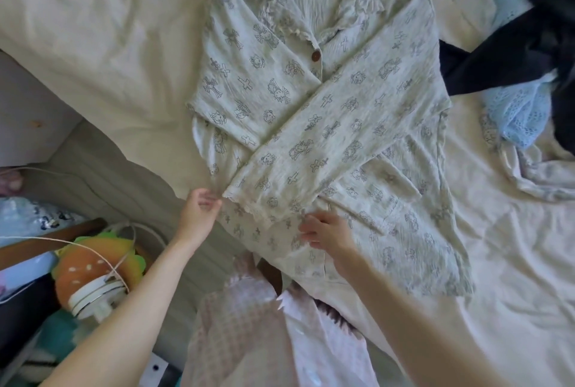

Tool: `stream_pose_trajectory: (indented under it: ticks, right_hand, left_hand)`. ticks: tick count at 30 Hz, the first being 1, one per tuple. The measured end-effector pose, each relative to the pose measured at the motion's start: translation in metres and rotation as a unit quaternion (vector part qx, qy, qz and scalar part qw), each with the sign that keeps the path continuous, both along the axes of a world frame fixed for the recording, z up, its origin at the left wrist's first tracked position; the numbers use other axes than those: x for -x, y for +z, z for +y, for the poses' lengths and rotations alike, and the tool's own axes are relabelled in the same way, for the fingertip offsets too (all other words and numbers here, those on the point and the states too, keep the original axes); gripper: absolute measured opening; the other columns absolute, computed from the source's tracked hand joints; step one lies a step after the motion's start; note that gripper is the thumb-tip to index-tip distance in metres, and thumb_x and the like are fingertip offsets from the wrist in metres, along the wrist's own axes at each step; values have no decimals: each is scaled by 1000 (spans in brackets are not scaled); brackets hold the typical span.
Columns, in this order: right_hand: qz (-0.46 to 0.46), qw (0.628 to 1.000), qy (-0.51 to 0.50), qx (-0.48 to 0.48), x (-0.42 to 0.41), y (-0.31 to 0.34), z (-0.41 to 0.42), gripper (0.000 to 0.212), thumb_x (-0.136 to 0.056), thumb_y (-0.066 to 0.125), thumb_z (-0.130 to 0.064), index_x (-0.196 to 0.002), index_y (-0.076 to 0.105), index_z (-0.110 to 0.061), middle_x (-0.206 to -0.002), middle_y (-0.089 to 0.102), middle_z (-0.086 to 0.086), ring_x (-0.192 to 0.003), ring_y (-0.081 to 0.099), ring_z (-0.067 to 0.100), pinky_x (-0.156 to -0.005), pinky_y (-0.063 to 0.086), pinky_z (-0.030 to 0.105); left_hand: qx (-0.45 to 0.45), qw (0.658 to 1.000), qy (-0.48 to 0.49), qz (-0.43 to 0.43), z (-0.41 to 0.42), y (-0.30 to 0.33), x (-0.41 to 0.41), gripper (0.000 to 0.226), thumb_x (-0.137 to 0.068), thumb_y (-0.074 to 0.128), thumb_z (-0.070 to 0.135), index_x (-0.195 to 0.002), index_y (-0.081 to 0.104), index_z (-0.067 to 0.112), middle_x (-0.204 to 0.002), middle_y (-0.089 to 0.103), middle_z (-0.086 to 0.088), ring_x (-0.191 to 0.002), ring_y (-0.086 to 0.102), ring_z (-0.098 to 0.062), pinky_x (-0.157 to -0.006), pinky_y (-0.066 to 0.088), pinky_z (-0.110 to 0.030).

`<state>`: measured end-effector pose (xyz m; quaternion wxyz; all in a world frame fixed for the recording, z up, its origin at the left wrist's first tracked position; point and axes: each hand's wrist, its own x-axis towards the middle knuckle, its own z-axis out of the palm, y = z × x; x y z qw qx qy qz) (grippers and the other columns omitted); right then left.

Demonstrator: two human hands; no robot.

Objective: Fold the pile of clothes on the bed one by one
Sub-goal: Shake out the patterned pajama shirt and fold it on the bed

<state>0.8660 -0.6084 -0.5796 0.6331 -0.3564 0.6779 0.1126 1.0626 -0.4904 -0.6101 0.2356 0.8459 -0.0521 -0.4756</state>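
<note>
A cream pyjama shirt with a grey cartoon print and a brown button lies spread front-up on the bed. One sleeve is folded diagonally across its chest, the cuff ending near the lower left hem. My left hand pinches the shirt's hem at its left corner, right beside that cuff. My right hand rests on the lower front of the shirt, fingers curled into the cloth by the placket. More clothes wait at the right: a light blue knit, a black garment and a matching printed piece.
The bed's edge runs diagonally at the lower left. Beside it on the floor stand a burger-shaped plush, a white round device with cords and other clutter. Pink checked clothing shows at the bottom centre.
</note>
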Motion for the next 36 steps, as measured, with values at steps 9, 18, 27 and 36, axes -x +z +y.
stream_pose_trajectory:
  ticks: [9,18,27,36]
  right_hand:
    - [126,945,20,302,76,0,-49,19,-98,45,-17,-100,62,-9,-79,67,0,-66,58,5,-62,47,15]
    - [293,876,185,335,186,-29,-65,54,-89,57,-38,-133,43,-12,-134,46,12,-127,39,31,-103,27,51]
    - [240,947,84,195,269,-23,-51,35,-85,63,-43,-92,59,-9,-86,61,9,-73,55,24,-61,43,31]
    - [21,959,-281,21,301,10,-22,13,-87,52,8,-96,58,0,-86,60,12,-74,60,23,-72,53,35]
  left_hand:
    - [45,999,8,-3,-16,-21,-12,31,-91,55,7,-121,49,13,-102,58,4,-92,54,-13,-77,40,-21]
    - [-67,992,0,106,49,-32,58,45,-87,67,28,-123,50,6,-122,52,-1,-115,50,-22,-86,41,-28]
    - [21,968,226,107,128,1,143,25,-90,63,17,-114,58,14,-122,60,-5,-103,58,-18,-90,45,-35]
    - [154,864,470,99,136,51,181,9,-94,55,13,-103,57,15,-106,64,-4,-95,63,-19,-86,48,-38]
